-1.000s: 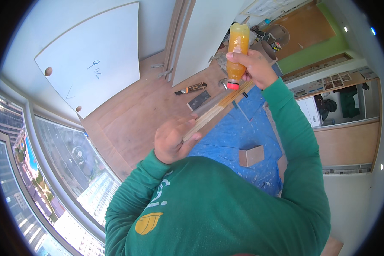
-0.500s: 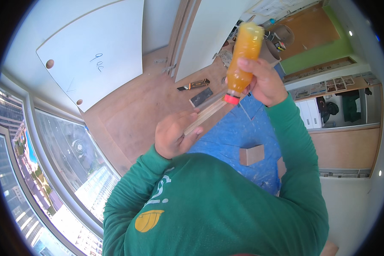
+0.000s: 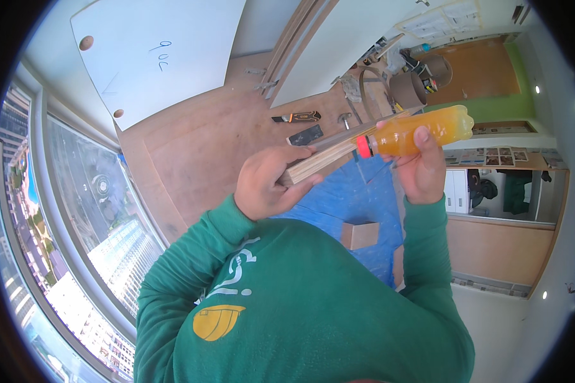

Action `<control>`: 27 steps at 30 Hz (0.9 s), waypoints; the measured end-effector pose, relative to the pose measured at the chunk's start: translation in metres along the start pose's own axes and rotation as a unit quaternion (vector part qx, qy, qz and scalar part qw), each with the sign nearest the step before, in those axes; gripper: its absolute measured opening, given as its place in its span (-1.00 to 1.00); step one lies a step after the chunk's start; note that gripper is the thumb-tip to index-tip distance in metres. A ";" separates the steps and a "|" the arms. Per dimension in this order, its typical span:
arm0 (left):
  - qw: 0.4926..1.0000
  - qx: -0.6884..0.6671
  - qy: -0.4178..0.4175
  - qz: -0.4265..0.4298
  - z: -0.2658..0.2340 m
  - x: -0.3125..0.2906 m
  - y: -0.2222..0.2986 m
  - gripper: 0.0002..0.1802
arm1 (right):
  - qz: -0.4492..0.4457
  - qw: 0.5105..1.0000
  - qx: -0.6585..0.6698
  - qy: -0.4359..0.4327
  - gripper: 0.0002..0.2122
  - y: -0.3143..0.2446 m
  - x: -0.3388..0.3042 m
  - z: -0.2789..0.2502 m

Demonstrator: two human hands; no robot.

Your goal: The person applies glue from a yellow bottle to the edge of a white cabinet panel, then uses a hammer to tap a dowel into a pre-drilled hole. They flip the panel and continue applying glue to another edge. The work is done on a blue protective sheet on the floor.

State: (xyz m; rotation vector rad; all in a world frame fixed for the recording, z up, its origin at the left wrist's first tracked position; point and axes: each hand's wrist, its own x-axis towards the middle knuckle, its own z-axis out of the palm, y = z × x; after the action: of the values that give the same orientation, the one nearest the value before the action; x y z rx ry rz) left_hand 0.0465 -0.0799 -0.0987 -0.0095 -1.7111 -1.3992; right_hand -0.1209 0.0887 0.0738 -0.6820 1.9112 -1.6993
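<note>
My left hand (image 3: 265,182) is closed around the near end of a long wooden strip (image 3: 326,159), thumb on one side and fingers on the other. Its layered edge faces up, and it slants away to the far right. In my right hand (image 3: 421,175) is a clear plastic bottle (image 3: 428,131) of yellow-orange liquid, lying almost level. Its red cap (image 3: 364,147) points left, right at the strip's edge; whether it touches the wood I cannot tell.
On the brown work surface lie a utility knife (image 3: 297,117), a dark flat block (image 3: 305,135) and a hammer (image 3: 345,119). A blue sheet (image 3: 383,195) covers the floor, with a wooden block (image 3: 360,235) above it. Brown buckets (image 3: 407,89) stand far right; windows (image 3: 96,185) line the left.
My right hand has moved right and down, turning the bottle from upright, cap down, to nearly level. The left hand keeps its grip on the strip. The view has shifted a little.
</note>
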 end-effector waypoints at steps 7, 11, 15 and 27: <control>0.999 -0.011 -0.030 -0.024 -0.008 0.006 -0.002 -0.55 | 0.003 1.000 -0.017 0.017 -0.60 0.008 0.006 0.004; 0.999 -0.015 -0.029 -0.033 -0.009 0.006 -0.005 -0.53 | 0.002 0.999 -0.036 0.022 -0.60 0.007 0.007 0.007; 0.999 -0.020 -0.036 -0.027 -0.009 0.004 -0.009 -0.53 | -0.007 0.998 -0.052 0.015 -0.61 0.002 0.007 0.016; 0.999 -0.023 -0.028 -0.011 -0.008 0.005 -0.009 -0.53 | -0.093 0.966 -0.229 0.069 -0.69 -0.015 -0.001 0.048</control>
State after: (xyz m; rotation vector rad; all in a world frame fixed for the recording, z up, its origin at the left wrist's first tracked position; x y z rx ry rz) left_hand 0.0436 -0.0919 -0.1033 -0.0549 -1.7288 -1.4674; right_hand -0.0883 0.0519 0.0836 -0.9606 2.4421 -1.4452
